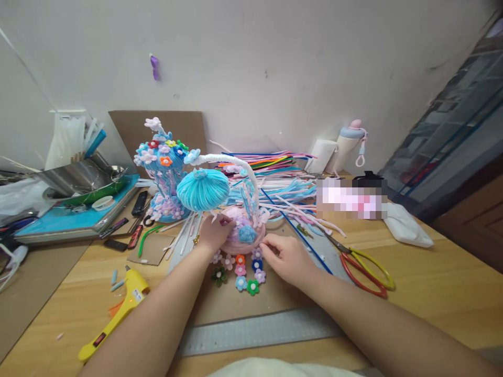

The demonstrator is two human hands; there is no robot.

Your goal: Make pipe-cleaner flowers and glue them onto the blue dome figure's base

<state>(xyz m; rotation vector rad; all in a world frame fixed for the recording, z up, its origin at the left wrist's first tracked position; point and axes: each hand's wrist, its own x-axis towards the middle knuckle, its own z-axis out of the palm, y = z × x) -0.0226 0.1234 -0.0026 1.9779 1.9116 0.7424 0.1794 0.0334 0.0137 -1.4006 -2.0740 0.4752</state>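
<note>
A pink fuzzy craft base [244,238] with a blue pompom flower on it stands mid-table, under a white arched stem and a turquoise pipe-cleaner dome [203,189]. My left hand [214,232] grips the base's left side, fingers curled on it. My right hand [286,256] pinches at the base's lower right edge; what is between the fingertips is too small to make out. Several small pipe-cleaner flowers [240,272] lie on the cardboard just in front of the base, between my hands.
A finished blue flower tower [163,167] stands behind left. A yellow glue gun [118,314] lies front left. Red-and-yellow scissors [363,264] lie to the right. Loose pipe cleaners [275,173] pile up behind. A metal bowl [82,178] sits far left, a grey ruler [259,330] near me.
</note>
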